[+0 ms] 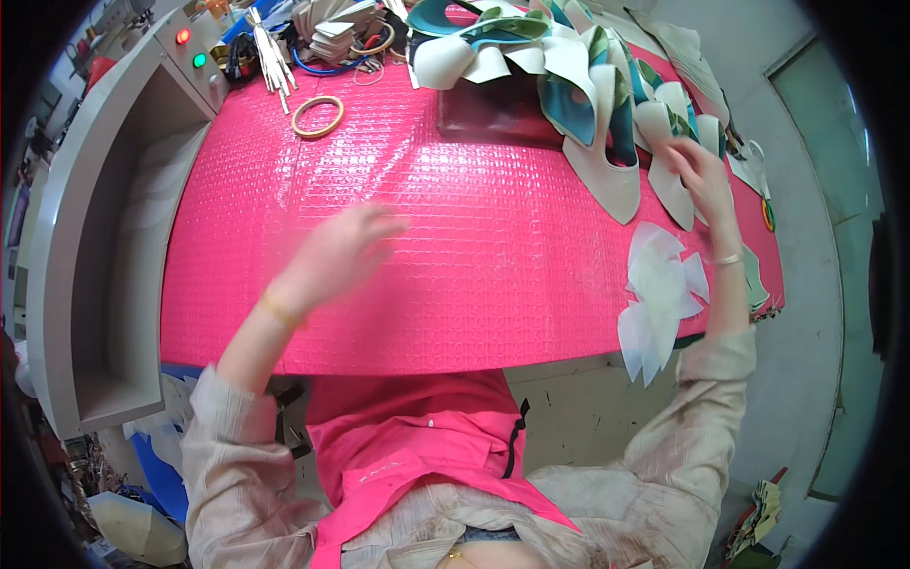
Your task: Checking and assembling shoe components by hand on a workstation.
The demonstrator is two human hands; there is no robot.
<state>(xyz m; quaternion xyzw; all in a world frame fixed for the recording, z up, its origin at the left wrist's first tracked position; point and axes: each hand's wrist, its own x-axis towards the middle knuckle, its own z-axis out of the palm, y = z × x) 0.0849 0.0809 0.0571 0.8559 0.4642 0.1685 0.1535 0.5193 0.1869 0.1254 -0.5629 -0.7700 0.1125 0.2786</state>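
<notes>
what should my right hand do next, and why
Probably pinch the white piece with your right hand: its fingers are right beside that piece in this view. Your left hand, blurred over the pink mat, seems to hold nothing.

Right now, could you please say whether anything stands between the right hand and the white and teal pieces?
Nothing visible does: in this view the right hand overlaps the white and teal pieces, though contact is unclear.
</notes>
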